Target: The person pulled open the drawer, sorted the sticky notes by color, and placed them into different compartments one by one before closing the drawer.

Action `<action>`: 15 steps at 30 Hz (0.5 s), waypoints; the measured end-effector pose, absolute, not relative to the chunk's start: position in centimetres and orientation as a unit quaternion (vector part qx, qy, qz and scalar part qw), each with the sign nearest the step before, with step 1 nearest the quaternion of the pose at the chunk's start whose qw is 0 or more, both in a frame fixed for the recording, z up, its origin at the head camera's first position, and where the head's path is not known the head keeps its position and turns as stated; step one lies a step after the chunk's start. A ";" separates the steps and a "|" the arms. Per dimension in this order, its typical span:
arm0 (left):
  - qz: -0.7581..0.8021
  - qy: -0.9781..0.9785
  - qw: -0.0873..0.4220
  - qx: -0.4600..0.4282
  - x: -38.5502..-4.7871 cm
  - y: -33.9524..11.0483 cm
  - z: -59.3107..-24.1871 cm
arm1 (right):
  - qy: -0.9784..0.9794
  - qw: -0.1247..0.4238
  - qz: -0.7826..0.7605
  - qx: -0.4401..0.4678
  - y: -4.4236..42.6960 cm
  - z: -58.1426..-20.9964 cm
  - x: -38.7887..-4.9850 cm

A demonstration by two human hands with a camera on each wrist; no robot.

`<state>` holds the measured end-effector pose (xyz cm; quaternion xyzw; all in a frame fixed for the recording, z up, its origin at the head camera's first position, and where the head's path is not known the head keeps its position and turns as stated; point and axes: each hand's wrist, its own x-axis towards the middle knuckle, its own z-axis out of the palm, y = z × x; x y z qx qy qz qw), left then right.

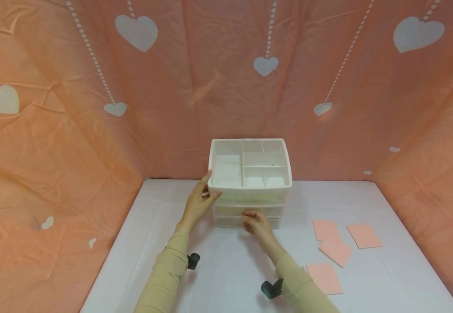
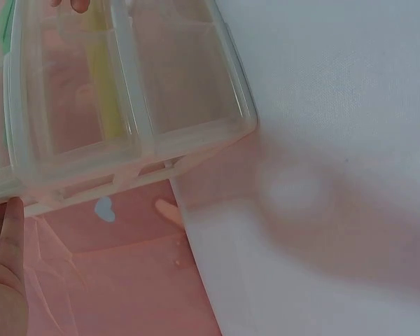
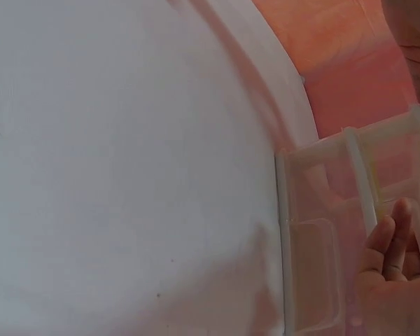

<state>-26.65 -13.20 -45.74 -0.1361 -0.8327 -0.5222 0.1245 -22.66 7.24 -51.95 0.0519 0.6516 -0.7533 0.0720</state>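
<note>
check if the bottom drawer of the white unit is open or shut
Shut: in the left wrist view, the bottom drawer sits level with the middle drawer, its front not jutting out.

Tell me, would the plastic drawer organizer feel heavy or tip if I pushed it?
The plastic drawer organizer seems light for its size, being see-through plastic. It's likely stiff, since it stands straight-sided. It probably won't tip easily from a gentle push, because it's boxy and sits on the white table.
</note>
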 end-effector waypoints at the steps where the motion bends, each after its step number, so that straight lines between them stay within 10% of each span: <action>1: -0.522 -0.833 0.125 -0.136 -26.6 -13.2 -45.7 | 0.652 0.072 -0.753 0.050 7.2 -52.0 -22.7; 15: -0.525 -0.830 0.121 -0.140 -26.6 -13.3 -45.8 | 0.637 0.090 -0.760 0.093 7.9 -54.2 -22.3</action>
